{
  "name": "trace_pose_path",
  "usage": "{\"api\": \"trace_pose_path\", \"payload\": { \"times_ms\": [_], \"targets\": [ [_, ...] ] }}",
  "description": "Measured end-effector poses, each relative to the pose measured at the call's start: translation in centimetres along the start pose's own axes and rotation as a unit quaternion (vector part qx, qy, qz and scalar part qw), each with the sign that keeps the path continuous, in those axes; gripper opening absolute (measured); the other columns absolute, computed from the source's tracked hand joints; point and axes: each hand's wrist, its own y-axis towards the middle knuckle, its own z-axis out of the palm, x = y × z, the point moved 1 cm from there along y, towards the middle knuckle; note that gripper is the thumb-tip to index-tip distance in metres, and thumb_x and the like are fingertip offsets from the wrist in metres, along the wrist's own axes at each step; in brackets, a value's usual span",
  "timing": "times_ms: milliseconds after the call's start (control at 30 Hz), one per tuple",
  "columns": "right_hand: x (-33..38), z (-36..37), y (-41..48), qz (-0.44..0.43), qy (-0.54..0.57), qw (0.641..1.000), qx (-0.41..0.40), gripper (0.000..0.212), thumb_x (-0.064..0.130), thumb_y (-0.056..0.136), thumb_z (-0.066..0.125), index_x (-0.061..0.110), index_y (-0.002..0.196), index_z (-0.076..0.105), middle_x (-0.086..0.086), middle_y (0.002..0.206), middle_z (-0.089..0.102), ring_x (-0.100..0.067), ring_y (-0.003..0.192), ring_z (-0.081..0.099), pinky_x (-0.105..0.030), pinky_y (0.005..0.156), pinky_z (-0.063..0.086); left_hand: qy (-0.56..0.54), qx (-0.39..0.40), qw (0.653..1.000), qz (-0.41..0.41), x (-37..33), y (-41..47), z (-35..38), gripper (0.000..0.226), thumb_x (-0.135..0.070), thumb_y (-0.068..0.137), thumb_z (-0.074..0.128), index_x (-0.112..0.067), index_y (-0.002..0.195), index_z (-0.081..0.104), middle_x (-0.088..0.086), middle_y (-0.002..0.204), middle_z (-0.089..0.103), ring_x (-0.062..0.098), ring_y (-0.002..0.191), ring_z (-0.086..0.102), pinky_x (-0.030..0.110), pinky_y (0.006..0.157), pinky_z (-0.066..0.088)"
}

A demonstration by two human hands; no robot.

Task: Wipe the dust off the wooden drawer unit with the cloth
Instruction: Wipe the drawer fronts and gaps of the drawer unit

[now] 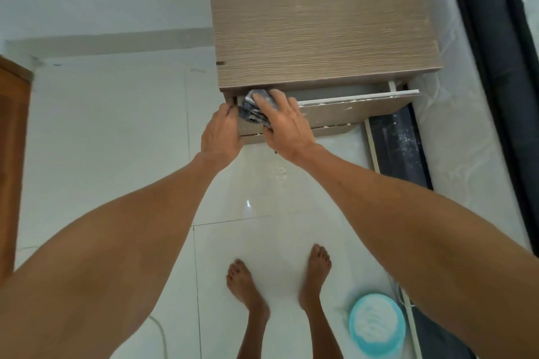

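The wooden drawer unit is standing on the pale tiled floor, its grey-brown grained top showing faint dusty smears. Its top drawer is sitting partly pulled out, white dust lying along the front's upper edge and in specks down its face. The cloth, a crumpled grey-and-white rag, is being pressed onto the left end of that drawer front's top edge, bunched up and draping a little way over the front, just under the unit's overhanging top.
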Motion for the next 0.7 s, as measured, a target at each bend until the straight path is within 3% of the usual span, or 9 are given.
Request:
{"api": "trace_pose_path", "payload": {
  "times_ms": [167,300,500,700],
  "targets": [
    [1.7,2.1,1.5,0.037,-0.009,0.999,0.005,0.065,0.011,0.083,0.064,0.024,0.142,0.040,-0.011,0.138,0.038,-0.032,0.111,0.039,-0.043,0.081,0.053,-0.033,-0.014,0.998,-0.044,-0.1,0.6,0.0,0.040,0.000,0.085,0.059,-0.006,0.123,0.049,0.015,0.119,0.054,0.032,0.108,0.055,0.043,0.089,0.050],
    [1.3,2.5,1.6,0.033,-0.084,0.996,0.006,0.065,0.013,0.080,0.070,0.020,0.139,0.042,-0.008,0.133,0.041,-0.029,0.109,0.042,-0.039,0.081,0.050,-0.006,-0.013,0.999,-0.047,-0.7,0.7,0.1,0.045,0.002,0.084,0.062,-0.007,0.125,0.047,0.016,0.119,0.054,0.032,0.107,0.055,0.042,0.088,0.050],
    [-1.6,0.4,0.6,0.022,-0.202,0.979,-0.006,0.055,0.020,0.081,0.066,0.021,0.132,0.048,-0.001,0.120,0.049,-0.023,0.101,0.046,-0.036,0.069,0.031,0.089,-0.018,0.996,-0.014,-3.8,0.6,0.8,0.056,0.001,0.077,0.067,-0.007,0.129,0.047,0.016,0.120,0.056,0.035,0.111,0.054,0.043,0.094,0.042],
    [-7.4,-1.9,-1.0,0.032,-0.206,0.978,0.005,0.056,0.014,0.081,0.063,0.016,0.133,0.043,-0.004,0.122,0.046,-0.024,0.103,0.045,-0.037,0.070,0.032,0.123,0.001,0.992,0.027,-9.6,1.5,3.4,0.053,-0.002,0.077,0.069,-0.008,0.125,0.049,0.012,0.120,0.055,0.030,0.116,0.052,0.042,0.099,0.041]
  ]
}}
